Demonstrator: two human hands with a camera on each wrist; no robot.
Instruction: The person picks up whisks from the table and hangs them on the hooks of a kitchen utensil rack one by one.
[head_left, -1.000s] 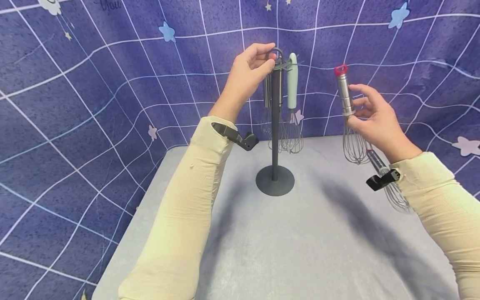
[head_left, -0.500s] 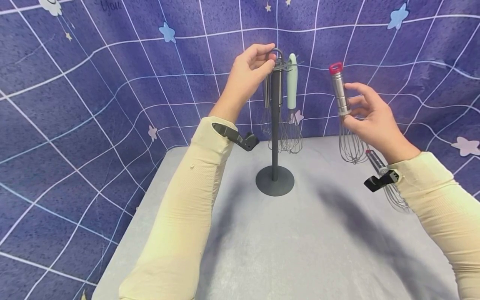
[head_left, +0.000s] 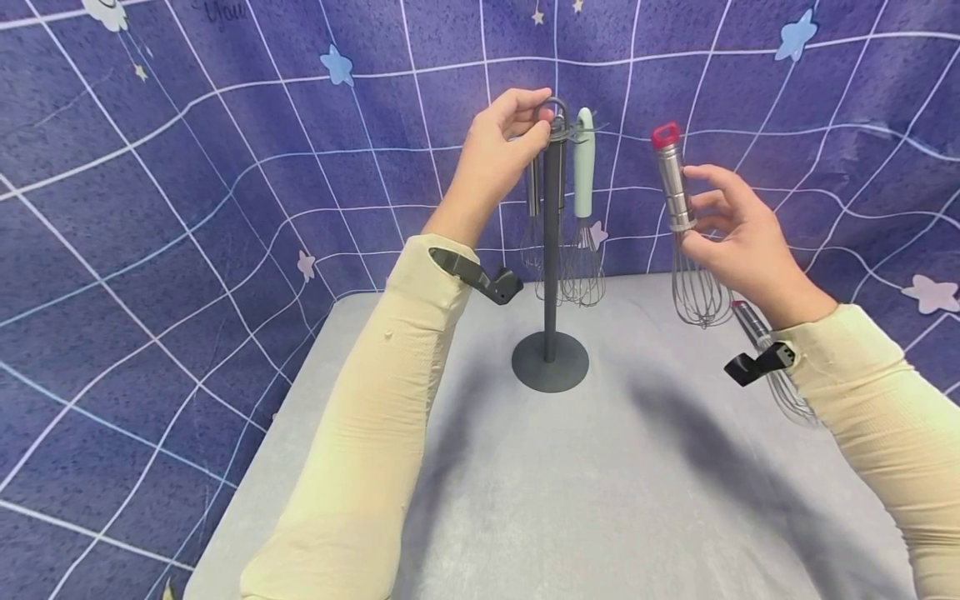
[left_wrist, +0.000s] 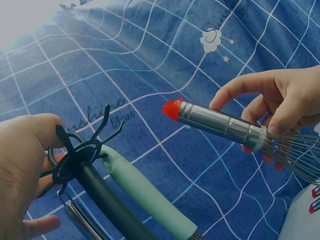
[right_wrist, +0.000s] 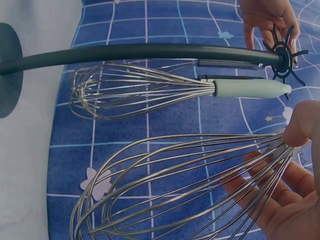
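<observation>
At the top of a dark hanging stand (head_left: 551, 258), my left hand (head_left: 495, 150) pinches the ring between thumb and fingers. My right hand (head_left: 738, 229) holds a whisk with a steel handle and red end loop (head_left: 675, 187), gripping it where handle meets wires. This whisk is held nearly upright, wires down, right of the stand and apart from it. From the stand's hooks hang a whisk with a pale green handle (head_left: 584, 175) and steel-handled whisks (head_left: 533, 187), partly behind the pole. Bare hooks (left_wrist: 107, 117) show in the left wrist view.
Another whisk with a red-tipped steel handle (head_left: 752, 325) lies on the grey tabletop (head_left: 600, 500) under my right wrist, partly covered by it. The stand's round base (head_left: 551, 379) rests on the table. A blue checked cloth (head_left: 337, 167) hangs behind and at the left.
My right hand has moved slightly left with the red-ended whisk, bringing it a little nearer the stand, and the whisk's top has tipped left. My left hand stays on the ring.
</observation>
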